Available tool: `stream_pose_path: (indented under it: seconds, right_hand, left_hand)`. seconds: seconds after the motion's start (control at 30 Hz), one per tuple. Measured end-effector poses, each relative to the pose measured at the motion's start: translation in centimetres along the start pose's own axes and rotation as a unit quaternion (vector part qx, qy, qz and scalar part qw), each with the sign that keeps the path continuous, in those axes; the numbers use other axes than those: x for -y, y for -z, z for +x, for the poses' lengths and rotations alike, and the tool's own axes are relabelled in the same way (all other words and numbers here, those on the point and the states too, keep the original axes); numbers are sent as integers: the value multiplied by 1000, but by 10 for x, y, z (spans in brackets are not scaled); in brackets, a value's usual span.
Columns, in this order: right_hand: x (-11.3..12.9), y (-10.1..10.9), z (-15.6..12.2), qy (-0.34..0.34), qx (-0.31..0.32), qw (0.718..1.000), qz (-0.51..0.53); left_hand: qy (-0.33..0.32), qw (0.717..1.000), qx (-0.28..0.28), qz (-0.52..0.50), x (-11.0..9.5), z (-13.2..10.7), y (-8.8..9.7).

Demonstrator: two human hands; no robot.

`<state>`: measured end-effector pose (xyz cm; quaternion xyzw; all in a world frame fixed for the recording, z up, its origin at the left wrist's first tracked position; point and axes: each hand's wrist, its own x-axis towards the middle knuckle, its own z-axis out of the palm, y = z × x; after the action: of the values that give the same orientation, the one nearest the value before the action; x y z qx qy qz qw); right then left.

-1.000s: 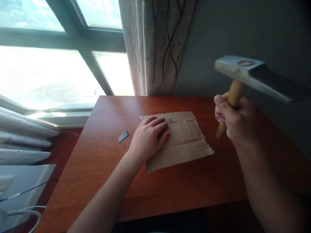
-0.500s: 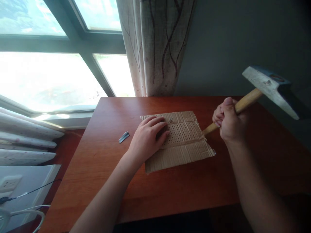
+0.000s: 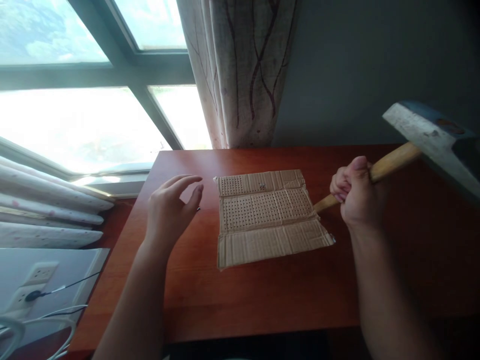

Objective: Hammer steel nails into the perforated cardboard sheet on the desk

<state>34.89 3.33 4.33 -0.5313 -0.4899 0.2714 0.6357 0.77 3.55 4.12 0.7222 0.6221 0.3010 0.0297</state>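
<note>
My right hand point(image 3: 354, 192) is wrapped round the wooden handle of a hammer point(image 3: 393, 162), whose metal head hangs out to the right above the table. My left hand point(image 3: 170, 207) hovers left of the cardboard, thumb and fingers apart, holding nothing. It covers most of the small bundle of nails; only a dark tip of the nails point(image 3: 198, 209) shows beside the thumb. A piece of corrugated cardboard point(image 3: 273, 245) lies flat on the table, with rows of small punched holes and a few tiny metal bits near its far edge. The hammer handle's end reaches the cardboard's right edge.
The reddish-brown wooden table point(image 3: 262, 305) spans the view. Beyond it hang a patterned curtain point(image 3: 247, 75) and a grey wall point(image 3: 348, 75). A bright window point(image 3: 75, 130) is at the left. Wall sockets point(image 3: 41, 274) with plugged cables point(image 3: 71, 285) sit low on the left.
My left hand has lifted off the cardboard and moved left over the nails. The hammer in my right hand has shifted slightly right. The view has turned a little.
</note>
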Motion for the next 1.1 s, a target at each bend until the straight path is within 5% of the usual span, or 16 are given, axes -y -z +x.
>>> stream_pose_path:
  seconds: [0.27, 1.1]
  right_hand:
    - [0, 1, -4, 9, -12, 1000, 21]
    - [0, 1, -9, 15, 18, 999, 34]
  left_hand:
    - [34, 965, 178, 192, 26, -31, 0]
    - [34, 935, 208, 284, 24, -42, -8]
